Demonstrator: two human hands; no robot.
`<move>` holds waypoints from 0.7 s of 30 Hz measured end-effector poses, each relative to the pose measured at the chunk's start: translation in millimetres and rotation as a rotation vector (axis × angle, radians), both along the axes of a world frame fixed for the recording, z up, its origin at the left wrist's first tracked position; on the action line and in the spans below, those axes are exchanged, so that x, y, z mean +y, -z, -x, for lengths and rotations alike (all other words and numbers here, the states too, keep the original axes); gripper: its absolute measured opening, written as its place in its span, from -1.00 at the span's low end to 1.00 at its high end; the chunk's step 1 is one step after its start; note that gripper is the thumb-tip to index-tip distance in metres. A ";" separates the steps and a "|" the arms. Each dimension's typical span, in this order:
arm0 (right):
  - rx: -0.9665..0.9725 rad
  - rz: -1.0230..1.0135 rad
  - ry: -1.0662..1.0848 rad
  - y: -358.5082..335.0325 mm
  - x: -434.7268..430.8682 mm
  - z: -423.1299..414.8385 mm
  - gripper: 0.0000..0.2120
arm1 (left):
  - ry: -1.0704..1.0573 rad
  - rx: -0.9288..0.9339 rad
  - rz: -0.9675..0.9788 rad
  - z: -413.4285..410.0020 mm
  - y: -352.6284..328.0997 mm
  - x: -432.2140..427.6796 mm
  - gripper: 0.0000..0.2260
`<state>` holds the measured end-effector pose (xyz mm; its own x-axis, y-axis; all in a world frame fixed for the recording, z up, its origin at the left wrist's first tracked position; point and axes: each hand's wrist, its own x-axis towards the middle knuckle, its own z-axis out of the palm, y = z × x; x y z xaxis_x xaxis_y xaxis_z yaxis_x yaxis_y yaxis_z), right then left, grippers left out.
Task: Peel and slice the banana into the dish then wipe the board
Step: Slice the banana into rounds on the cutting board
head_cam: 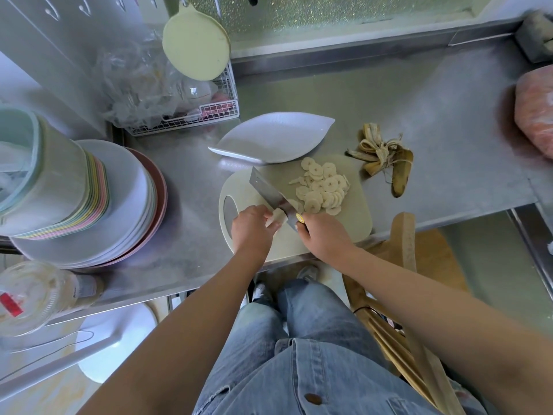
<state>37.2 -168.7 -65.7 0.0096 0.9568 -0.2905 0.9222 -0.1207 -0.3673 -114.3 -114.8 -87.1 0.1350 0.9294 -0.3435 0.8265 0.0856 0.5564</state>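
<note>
On the pale cutting board [356,217] my left hand [253,230] pinches the short remaining banana stub [277,217]. My right hand [324,235] grips the handle of a cleaver [269,190], whose blade rests against the stub's right side. A heap of banana slices [321,187] lies on the board beyond the blade. The white leaf-shaped dish [269,139] stands just behind the board and holds nothing. The brown-spotted banana peel [386,160] lies on the steel counter to the right of the board.
A stack of plates [131,211] and nested tubs [54,181] fills the counter's left. A wire basket [209,115] with plastic bags stands behind the dish. A pink bag [535,112] sits far right. A wooden chair [404,265] stands by my right leg.
</note>
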 end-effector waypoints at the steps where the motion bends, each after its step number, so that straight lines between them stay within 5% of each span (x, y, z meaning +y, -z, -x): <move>1: 0.012 -0.003 0.002 0.0 -0.9 -0.1 -0.80 | 0.000 -0.003 0.000 -0.2 -0.3 0.0 -0.80; 21: 0.009 -0.049 -0.033 -8.6 2.2 -6.5 -0.75 | -0.026 -0.039 0.016 -0.1 -0.1 -0.2 -0.83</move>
<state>43.7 -166.5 -57.1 -0.0246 0.9697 -0.2433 0.9221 -0.0720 -0.3802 -114.2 -115.0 -86.9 0.1249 0.9271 -0.3535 0.8014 0.1158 0.5869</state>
